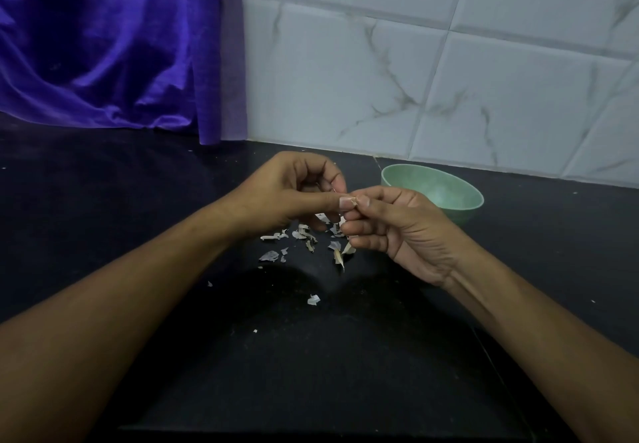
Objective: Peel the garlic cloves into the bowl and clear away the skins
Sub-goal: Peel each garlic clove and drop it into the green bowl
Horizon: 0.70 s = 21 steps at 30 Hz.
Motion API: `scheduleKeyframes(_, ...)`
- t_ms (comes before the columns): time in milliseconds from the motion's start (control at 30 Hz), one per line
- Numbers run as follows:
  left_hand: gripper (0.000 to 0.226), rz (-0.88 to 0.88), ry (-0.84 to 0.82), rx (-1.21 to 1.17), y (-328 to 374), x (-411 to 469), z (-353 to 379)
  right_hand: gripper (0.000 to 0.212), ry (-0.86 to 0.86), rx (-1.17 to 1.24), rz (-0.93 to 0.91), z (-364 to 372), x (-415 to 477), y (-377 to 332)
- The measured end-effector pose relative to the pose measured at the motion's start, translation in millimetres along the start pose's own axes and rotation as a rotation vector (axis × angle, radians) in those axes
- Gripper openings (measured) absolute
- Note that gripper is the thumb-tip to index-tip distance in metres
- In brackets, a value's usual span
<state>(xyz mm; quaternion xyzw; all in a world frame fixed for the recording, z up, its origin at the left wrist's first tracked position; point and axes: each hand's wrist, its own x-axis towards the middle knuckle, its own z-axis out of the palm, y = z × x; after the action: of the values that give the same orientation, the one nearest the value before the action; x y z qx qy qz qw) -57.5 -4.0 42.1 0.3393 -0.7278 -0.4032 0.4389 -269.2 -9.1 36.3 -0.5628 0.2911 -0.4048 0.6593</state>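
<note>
Shiny purple cloth (103, 45) hangs back left. Above the black stone counter (311, 356), left hand (294, 190) and right hand (390, 225), fingers curled, pinch 1 small pale garlic clove (353, 201) over scattered papery skins (304, 235). A round pale-green bowl (465, 216) stands just right.

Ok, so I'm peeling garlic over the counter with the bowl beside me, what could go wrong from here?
1. The left hand and right hand pinch a tiny garlic piece at the fingertips; it could slip and land among the skins below.
2. The skins lie scattered on the counter, with a stray flake nearer you; small bits are easily missed when clearing.
3. The green bowl sits behind your right hand; a backward move might knock it.
</note>
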Motion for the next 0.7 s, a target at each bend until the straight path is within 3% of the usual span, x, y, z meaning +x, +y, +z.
scheduleKeyframes(233, 0.009, -0.039, -0.030, -0.096, -1.0, -1.0, 4.9, 0.020, -0.014, 0.012, 0.037, -1.0, -0.9, -0.3)
scheduleKeyframes(700, 0.010, 0.027, 0.108, -0.057, -3.8, 3.4, 7.9, 0.016, 0.029, 0.098, -0.039, 4.1, 5.2, 0.3)
